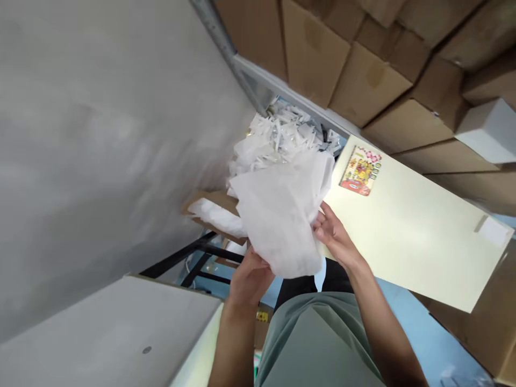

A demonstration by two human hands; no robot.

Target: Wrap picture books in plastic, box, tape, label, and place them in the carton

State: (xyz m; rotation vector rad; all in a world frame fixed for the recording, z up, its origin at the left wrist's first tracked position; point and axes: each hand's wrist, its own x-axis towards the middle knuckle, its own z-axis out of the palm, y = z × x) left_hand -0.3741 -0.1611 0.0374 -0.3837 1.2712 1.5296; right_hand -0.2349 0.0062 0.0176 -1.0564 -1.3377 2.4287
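Note:
A thin, wrinkled white sheet [282, 215] is spread in front of me; whether it is a flat sheet or a bag I cannot tell. My left hand [252, 277] is closed on its lower left edge, some of the fingers hidden beneath. At the right edge, my right hand [332, 236] grips it between thumb and fingers. Just beyond the sheet lies a heap of crumpled white pieces [278, 134]. To the left, an open cardboard box [221, 200] has white material [215, 215] in it.
On the right stands a pale cream tabletop [419, 231] with a colourful printed card [360, 170]. Cardboard boxes [371, 75] are stacked behind it. A grey wall [100, 134] closes the left, above black metal bars [177, 255] and a white panel [113, 333].

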